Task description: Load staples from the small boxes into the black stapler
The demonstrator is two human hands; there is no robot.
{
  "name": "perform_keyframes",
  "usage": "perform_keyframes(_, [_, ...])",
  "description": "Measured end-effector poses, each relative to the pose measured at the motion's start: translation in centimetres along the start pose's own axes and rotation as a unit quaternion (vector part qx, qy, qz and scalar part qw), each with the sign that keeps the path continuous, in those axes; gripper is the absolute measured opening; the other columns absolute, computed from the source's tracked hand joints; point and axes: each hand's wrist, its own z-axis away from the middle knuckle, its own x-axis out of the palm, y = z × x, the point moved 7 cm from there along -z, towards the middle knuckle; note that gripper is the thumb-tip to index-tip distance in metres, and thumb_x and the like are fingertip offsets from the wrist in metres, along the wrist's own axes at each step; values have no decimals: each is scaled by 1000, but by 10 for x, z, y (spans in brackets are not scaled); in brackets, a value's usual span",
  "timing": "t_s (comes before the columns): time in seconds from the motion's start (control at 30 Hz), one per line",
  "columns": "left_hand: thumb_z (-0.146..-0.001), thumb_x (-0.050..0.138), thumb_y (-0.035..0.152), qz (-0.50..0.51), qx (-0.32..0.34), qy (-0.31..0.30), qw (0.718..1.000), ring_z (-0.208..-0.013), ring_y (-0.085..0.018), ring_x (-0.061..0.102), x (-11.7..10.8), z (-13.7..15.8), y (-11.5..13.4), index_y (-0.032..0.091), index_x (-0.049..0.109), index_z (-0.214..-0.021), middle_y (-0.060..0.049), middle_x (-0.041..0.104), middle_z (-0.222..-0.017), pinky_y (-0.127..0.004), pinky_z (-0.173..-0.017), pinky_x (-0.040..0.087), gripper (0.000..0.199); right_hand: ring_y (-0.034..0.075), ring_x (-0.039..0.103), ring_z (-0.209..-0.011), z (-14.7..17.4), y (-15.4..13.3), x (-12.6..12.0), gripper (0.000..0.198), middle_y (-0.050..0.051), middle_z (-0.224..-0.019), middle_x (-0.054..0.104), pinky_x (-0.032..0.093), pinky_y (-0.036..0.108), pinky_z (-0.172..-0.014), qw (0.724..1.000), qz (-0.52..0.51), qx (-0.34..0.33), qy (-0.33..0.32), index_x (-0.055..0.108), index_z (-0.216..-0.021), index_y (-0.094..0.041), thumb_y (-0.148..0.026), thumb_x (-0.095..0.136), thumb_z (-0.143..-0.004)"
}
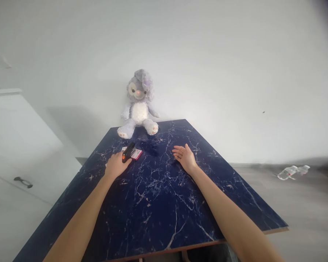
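My left hand (116, 166) is closed around a black stapler (129, 151) with a small orange part, on the left side of the table. Under and beside the stapler lies a small white and red box (137, 154), partly hidden by the stapler and my fingers. My right hand (185, 158) rests at the middle right of the table, palm turned inward, fingers stretched out and nothing in them.
A grey plush rabbit (140, 112) sits at the table's far edge against the white wall. The dark blue marbled table (153, 214) fills the middle. A white cabinet (19, 145) stands left. Clear plastic bottles (288, 173) lie on the floor at right.
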Motion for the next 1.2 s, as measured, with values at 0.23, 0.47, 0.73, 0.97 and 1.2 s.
perform_keyframes(0.23, [-85, 56, 57, 33, -5, -32, 999, -104, -34, 62, -1, 5, 2, 19, 62, -123, -13, 70, -105, -39, -84, 50, 54, 14, 58, -68, -2, 1, 7, 17, 0, -73, 64, 46, 26, -68, 998, 38, -5, -58, 66, -82, -20, -34, 75, -75])
perform_keyframes(0.47, [-84, 61, 50, 108, 105, -70, 986, -117, -33, 59, -3, 21, 33, 23, 46, -146, -10, 65, -129, -40, -95, 48, 69, 17, 55, -64, 20, -25, 24, 29, 0, -62, 53, 50, 32, -67, 986, 29, 12, -165, 66, -89, -21, -48, 55, -88])
perform_keyframes(0.73, [-83, 64, 43, 158, 189, -81, 966, -123, -33, 57, -15, 36, 77, 24, 41, -149, -10, 58, -141, -42, -96, 49, 72, 21, 65, -72, 3, -17, -24, 69, 2, -73, 66, 53, 35, -72, 994, -52, 0, 99, 29, -152, -19, -53, 39, -93])
perform_keyframes(0.97, [-86, 62, 41, 204, 218, -58, 953, -130, -30, 53, -19, 53, 102, 25, 40, -150, -7, 52, -148, -43, -108, 44, 70, 19, 59, -64, -4, -11, -10, 46, 7, -69, 68, 49, 33, -70, 995, 93, -18, 22, 72, -101, -16, -50, 43, -90])
perform_keyframes(1.2, [-94, 52, 48, 219, 243, -56, 943, -135, -31, 49, -21, 65, 128, 24, 35, -153, -9, 46, -153, -45, -112, 38, 66, 15, 56, -59, -3, -4, 0, 43, 7, -66, 67, 45, 28, -61, 977, 210, -36, 0, 74, -73, -15, -40, 43, -88])
